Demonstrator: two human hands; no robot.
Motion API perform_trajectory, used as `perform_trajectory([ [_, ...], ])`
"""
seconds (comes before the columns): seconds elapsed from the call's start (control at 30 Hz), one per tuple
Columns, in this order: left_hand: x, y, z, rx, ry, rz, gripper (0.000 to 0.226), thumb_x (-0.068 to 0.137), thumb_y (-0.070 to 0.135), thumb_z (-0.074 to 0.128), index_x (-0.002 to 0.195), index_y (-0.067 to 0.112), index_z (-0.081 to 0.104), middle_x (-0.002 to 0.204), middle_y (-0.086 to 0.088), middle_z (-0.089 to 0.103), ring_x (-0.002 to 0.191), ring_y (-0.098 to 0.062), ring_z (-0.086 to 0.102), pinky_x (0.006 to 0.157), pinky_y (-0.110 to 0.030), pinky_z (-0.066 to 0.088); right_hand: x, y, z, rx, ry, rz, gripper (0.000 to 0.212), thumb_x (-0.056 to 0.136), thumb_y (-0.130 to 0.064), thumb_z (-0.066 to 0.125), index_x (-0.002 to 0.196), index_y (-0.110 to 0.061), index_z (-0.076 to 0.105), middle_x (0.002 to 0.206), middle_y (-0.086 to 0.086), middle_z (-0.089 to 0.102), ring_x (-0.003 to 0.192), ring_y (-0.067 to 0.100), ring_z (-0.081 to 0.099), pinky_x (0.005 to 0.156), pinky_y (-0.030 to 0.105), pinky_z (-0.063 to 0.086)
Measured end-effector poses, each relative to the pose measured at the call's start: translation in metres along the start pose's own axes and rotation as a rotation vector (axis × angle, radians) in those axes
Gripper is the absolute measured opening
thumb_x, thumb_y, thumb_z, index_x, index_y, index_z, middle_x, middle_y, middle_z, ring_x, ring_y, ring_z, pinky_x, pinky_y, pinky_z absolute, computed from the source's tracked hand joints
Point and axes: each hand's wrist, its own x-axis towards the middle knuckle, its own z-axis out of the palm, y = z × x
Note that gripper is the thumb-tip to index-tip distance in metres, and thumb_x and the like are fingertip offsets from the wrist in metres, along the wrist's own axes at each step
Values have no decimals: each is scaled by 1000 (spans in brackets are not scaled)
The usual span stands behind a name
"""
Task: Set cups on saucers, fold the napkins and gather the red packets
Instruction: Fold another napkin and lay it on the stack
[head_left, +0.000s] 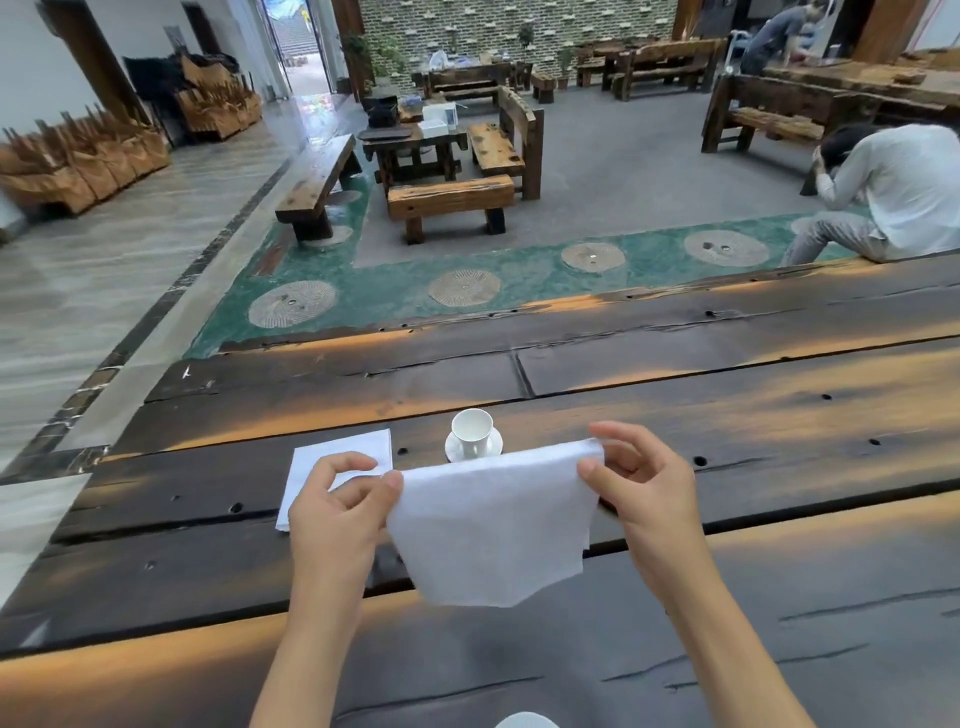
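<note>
A white napkin (493, 525) hangs above the dark wooden table (727, 415), held by its two top corners. My left hand (343, 509) pinches the left corner and my right hand (644, 478) pinches the right corner. Just beyond the napkin's top edge a white cup (471, 428) stands upright on a white saucer (491, 447). To the left, partly hidden by my left hand, a folded white napkin (358, 447) lies flat on the table. No red packets are visible.
A white rounded object (525, 721) peeks in at the bottom edge. The table's far edge (519, 312) drops to a green floor strip. A seated person in white (893, 192) is at the far right; benches and tables stand beyond.
</note>
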Motion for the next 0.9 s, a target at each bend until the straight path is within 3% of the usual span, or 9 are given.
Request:
perform_trajectory([
  [0.1, -4, -3, -5, 29, -8, 70, 18, 87, 6, 77, 84, 24, 79, 83, 1, 80, 75, -9, 72, 65, -22, 59, -3, 1, -3, -73, -12, -20, 26, 85, -1, 75, 100, -22, 79, 88, -5, 77, 82, 11, 70, 74, 27, 53],
  [0.2, -8, -4, -8, 15, -31, 77, 23, 84, 2, 79, 83, 25, 82, 82, 7, 80, 74, -1, 72, 65, -12, 54, -6, -1, -4, -124, -10, -43, 26, 84, 0, 75, 98, -21, 79, 84, -8, 76, 79, 9, 69, 75, 29, 54],
  [0.37, -14, -10, -10, 93, 14, 91, 24, 80, 3, 82, 82, 27, 81, 81, 9, 80, 73, 0, 71, 65, -11, 54, -7, 3, -8, -269, 28, -102, 25, 83, -4, 78, 92, -27, 79, 76, -10, 71, 74, 10, 65, 75, 35, 56],
  [0.5, -18, -13, -10, 137, 42, 118, 21, 81, 1, 81, 76, 22, 79, 77, 8, 78, 68, -1, 69, 64, -12, 53, -9, 5, -7, -374, 35, -186, 29, 84, -2, 76, 82, -32, 75, 81, -4, 70, 78, 18, 66, 74, 41, 56],
  [0.6, -21, -13, -10, 224, 32, 197, 22, 82, -2, 79, 75, 18, 74, 80, -1, 73, 75, -4, 66, 65, -10, 50, -11, 3, -8, -512, 16, -302, 33, 85, 0, 74, 79, -32, 68, 91, -4, 62, 87, 20, 62, 76, 31, 51],
  [0.7, -24, -13, -9, 246, -22, 236, 23, 89, -3, 71, 78, 17, 67, 95, 6, 75, 89, -2, 67, 74, -16, 50, -16, -2, -7, -484, -51, -286, 30, 92, 0, 65, 82, -28, 61, 106, -12, 66, 99, 13, 64, 79, 14, 47],
  [0.8, -25, -12, -6, 220, -77, 231, 21, 97, 2, 62, 83, 18, 59, 78, 23, 72, 67, -1, 61, 58, -12, 45, -21, -8, -4, -447, -70, -231, 15, 94, -17, 58, 85, -29, 56, 86, -21, 67, 77, 4, 61, 65, 14, 46],
  [0.9, -25, -11, -2, 179, -95, 247, 21, 99, 7, 61, 85, 21, 54, 63, 16, 62, 54, -4, 44, 53, -22, 37, -26, -16, -6, -432, -28, -278, 12, 94, -16, 57, 87, -25, 57, 77, -19, 64, 68, 2, 57, 59, 14, 43],
])
